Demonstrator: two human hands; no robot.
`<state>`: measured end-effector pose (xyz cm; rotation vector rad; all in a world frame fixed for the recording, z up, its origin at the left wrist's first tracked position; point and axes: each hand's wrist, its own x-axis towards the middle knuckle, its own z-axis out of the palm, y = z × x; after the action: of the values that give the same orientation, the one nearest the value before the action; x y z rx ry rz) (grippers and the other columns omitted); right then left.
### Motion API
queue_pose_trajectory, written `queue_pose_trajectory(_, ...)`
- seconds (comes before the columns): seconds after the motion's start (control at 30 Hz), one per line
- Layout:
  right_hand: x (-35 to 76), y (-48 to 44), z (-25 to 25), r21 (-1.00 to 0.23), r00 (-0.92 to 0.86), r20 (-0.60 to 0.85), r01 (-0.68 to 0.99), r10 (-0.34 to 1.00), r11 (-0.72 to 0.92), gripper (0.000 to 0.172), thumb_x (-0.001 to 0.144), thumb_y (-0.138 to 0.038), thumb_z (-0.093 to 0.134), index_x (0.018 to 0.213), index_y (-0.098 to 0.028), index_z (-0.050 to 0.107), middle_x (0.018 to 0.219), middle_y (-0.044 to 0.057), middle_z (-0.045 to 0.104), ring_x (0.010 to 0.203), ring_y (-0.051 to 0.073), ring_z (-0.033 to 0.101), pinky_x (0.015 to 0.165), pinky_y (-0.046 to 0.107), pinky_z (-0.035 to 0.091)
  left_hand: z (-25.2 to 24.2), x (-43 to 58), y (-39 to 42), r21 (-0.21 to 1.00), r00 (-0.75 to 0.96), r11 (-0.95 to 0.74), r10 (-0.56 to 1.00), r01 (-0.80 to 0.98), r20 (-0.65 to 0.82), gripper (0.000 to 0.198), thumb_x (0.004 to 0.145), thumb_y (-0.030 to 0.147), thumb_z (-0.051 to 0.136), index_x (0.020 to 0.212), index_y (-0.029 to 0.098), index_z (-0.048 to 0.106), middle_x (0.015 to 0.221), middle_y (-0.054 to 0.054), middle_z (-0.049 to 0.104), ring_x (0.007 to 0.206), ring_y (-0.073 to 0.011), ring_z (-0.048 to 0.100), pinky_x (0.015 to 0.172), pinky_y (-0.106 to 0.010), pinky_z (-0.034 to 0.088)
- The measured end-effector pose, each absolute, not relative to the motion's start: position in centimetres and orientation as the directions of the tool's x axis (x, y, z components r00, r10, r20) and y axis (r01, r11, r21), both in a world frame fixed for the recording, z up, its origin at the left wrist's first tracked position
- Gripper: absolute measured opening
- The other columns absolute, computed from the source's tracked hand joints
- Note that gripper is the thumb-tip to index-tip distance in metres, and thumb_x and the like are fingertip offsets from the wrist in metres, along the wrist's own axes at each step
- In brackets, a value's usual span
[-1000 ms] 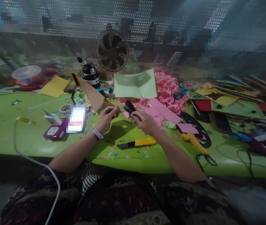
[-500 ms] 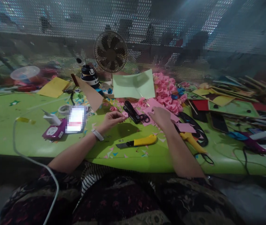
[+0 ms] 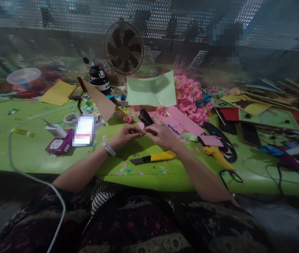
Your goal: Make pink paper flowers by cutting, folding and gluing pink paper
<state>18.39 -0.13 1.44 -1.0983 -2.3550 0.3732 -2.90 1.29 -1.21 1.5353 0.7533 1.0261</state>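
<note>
My left hand (image 3: pixel 124 134) and my right hand (image 3: pixel 160 135) meet above the green table (image 3: pixel 12 147), fingertips pinched together on a small piece that is too small to name. A white band sits on my left wrist. Just behind the hands lies a black stapler (image 3: pixel 146 117) on pink paper scraps. A yellow utility knife (image 3: pixel 153 157) with its blade out lies on the table just in front of my right hand.
A phone (image 3: pixel 83 131) and a purple power strip (image 3: pixel 58 144) with a white cable sit to the left. A pile of pink paper flowers (image 3: pixel 191 102), a light green sheet (image 3: pixel 151 91) and a small fan (image 3: pixel 123 48) stand behind. Scissors, a yellow tool (image 3: pixel 218 156) and stacked papers crowd the right.
My right hand has put the stapler down, reached to the pink paper on the right, then come back to meet my left hand. The left hand stayed nearly in place.
</note>
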Motion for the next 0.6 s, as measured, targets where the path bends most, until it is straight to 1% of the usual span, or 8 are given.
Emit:
queue_pose_trajectory(0.07, 18.32, -0.11, 1.36, -0.422, -0.541, 0.346, 0.64, 0.766, 0.642, 0.021, 0.092, -0.024, 0.058, 0.104, -0.017, 0.073, 0.101, 0.01, 0.076, 0.087, 0.021, 0.069, 0.075, 0.033, 0.051, -1.24, -2.9, 1.33, 0.975, 0.438, -0.218, 0.873, -0.043, 0.215, 0.027, 0.068, 0.038, 0.086, 0.078, 0.015, 0.078, 0.078, -0.01, 0.074, 0.07, -0.0168, 0.067, 0.068, -0.029, 0.052)
queue_pose_trajectory(0.2, 18.17, -0.27, 1.34, -0.38, -0.552, 0.358, 0.65, 0.753, 0.658, 0.021, 0.092, -0.021, 0.057, 0.104, -0.017, 0.074, 0.101, 0.009, 0.076, 0.085, 0.02, 0.069, 0.074, 0.032, 0.051, -1.12, -2.97, 1.33, 0.967, 0.458, -0.252, 0.863, 0.025, 0.213, 0.028, 0.07, 0.04, 0.083, 0.083, 0.015, 0.079, 0.082, -0.009, 0.076, 0.074, -0.0176, 0.068, 0.071, -0.031, 0.053)
queue_pose_trajectory(0.3, 18.11, -0.45, 1.3, -0.334, -0.566, 0.357, 0.665, 0.743, 0.667, 0.025, 0.094, -0.021, 0.054, 0.11, -0.016, 0.074, 0.103, 0.01, 0.076, 0.084, 0.02, 0.069, 0.073, 0.031, 0.052, -1.16, -3.04, 1.34, 0.958, 0.466, -0.273, 0.861, 0.086, 0.203, 0.031, 0.072, 0.043, 0.081, 0.085, 0.014, 0.078, 0.083, -0.008, 0.076, 0.076, -0.0176, 0.068, 0.072, -0.031, 0.054)
queue_pose_trajectory(0.43, 18.06, -0.58, 1.03, -0.282, -0.588, 0.327, 0.687, 0.74, 0.67, 0.032, 0.097, -0.021, 0.05, 0.12, -0.014, 0.072, 0.108, 0.011, 0.075, 0.089, 0.02, 0.069, 0.074, 0.03, 0.051, -1.45, -3.13, 1.4, 0.952, 0.475, -0.287, 0.856, 0.109, 0.204, 0.037, 0.074, 0.048, 0.078, 0.087, 0.014, 0.078, 0.085, -0.009, 0.077, 0.077, -0.0182, 0.069, 0.073, -0.03, 0.054)
queue_pose_trajectory(0.6, 17.9, -0.64, 0.75, -0.254, -0.596, 0.296, 0.704, 0.746, 0.663, 0.036, 0.098, -0.022, 0.048, 0.126, -0.017, 0.069, 0.106, 0.01, 0.075, 0.09, 0.02, 0.069, 0.075, 0.03, 0.05, -1.72, -3.15, 1.38, 0.936, 0.466, -0.329, 0.853, 0.129, 0.235, 0.036, 0.077, 0.047, 0.076, 0.09, 0.013, 0.079, 0.087, -0.01, 0.077, 0.078, -0.0184, 0.069, 0.072, -0.029, 0.054)
